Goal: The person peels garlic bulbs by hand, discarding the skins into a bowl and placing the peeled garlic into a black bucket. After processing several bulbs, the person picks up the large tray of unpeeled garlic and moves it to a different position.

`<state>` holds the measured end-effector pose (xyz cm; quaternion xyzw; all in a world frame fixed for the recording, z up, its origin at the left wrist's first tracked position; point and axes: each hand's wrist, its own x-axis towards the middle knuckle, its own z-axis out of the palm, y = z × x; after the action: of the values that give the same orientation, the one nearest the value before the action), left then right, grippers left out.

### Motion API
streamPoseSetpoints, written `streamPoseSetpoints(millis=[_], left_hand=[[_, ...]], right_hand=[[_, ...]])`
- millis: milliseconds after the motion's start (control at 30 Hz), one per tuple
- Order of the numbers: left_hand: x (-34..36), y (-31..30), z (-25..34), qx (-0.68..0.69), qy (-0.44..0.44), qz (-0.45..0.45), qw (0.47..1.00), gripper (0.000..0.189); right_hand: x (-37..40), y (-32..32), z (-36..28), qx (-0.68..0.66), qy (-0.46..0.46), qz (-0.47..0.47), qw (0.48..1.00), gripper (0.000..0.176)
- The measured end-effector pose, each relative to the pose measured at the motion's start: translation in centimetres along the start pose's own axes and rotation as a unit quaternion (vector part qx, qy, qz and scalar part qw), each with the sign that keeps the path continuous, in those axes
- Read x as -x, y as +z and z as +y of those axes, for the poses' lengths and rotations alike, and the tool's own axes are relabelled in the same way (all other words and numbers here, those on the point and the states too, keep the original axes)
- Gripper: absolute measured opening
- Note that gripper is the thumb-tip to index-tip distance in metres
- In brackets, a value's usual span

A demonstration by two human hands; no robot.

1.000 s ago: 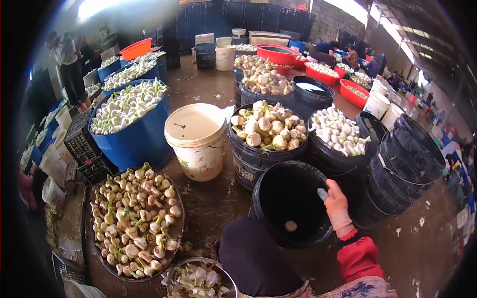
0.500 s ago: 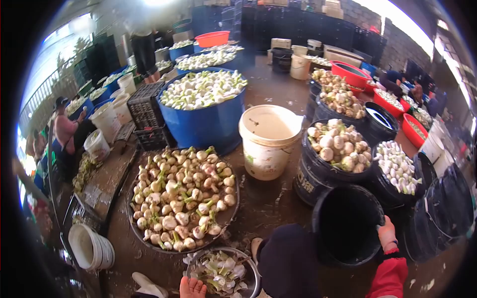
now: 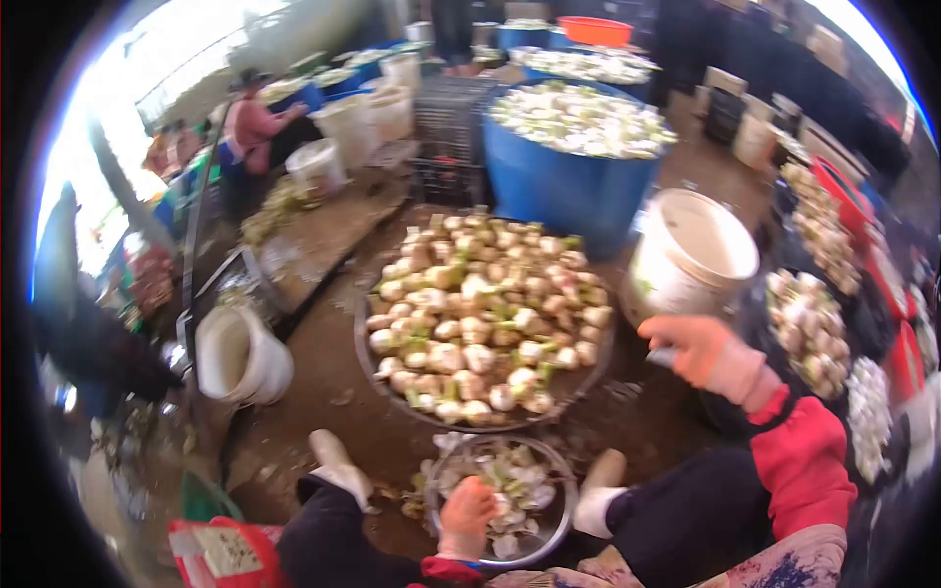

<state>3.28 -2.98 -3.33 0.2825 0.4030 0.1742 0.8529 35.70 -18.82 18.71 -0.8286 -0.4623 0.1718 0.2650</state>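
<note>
Over the near side of a metal bowl [image 3: 562,529] of peelings, my left hand [image 3: 468,514] is closed in an orange glove; what it holds, if anything, is too small to name. My right hand [image 3: 691,353], gloved too, is raised right of the garlic pile, its fingers wrapped round a small grey tool [image 3: 661,357], possibly a knife. Beyond the bowl, a wide round tray [image 3: 365,343] bears a heap of untrimmed garlic bulbs [image 3: 480,314]. A white bucket [image 3: 686,260] stands past my right hand.
A blue tub [image 3: 569,181] full of garlic stands behind the tray, beside black crates [image 3: 446,147]. Another white bucket [image 3: 240,358] is at left. A person in pink [image 3: 257,127] sits at upper left. Tubs of garlic [image 3: 809,328] line the right side.
The view has swung right to left. My right hand has left the black bucket's rim and now grips a small tool. My left hand has moved over the bowl and closed.
</note>
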Motion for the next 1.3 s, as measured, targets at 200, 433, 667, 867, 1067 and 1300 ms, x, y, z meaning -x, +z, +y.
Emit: streamPoseSetpoints(millis=[200, 433, 667, 867, 1067, 1300], left_hand=[[-3.2, -3.3, -3.1, -0.077, 0.037, -0.051, 0.995, 0.036], [-1.2, -0.4, -0.2, -0.053, 0.053, 0.046, 0.996, 0.027], [-0.8, -0.8, -0.2, -0.068, 0.108, -0.004, 0.992, 0.042], [2.7, 2.8, 2.4, -0.024, 0.168, -0.174, 0.970, 0.073], [5.7, 3.8, 4.8, -0.002, 0.063, -0.107, 0.992, 0.063], [2.4, 1.2, 0.4, -0.345, 0.348, -0.039, 0.871, 0.069]], right_hand=[[-14.8, 21.4, 6.0, -0.038, 0.259, -0.196, 0.945, 0.051], [-15.4, 29.6, 13.2, -0.061, 0.155, 0.122, 0.979, 0.026], [-12.7, 23.9, 8.2, -0.185, -0.058, 0.211, 0.958, 0.033], [-0.8, 21.5, -5.4, -0.455, -0.012, 0.112, 0.884, 0.029], [4.6, 24.0, -6.2, -0.498, 0.106, 0.039, 0.860, 0.045], [5.2, 24.2, -7.9, -0.549, 0.120, 0.079, 0.823, 0.043]])
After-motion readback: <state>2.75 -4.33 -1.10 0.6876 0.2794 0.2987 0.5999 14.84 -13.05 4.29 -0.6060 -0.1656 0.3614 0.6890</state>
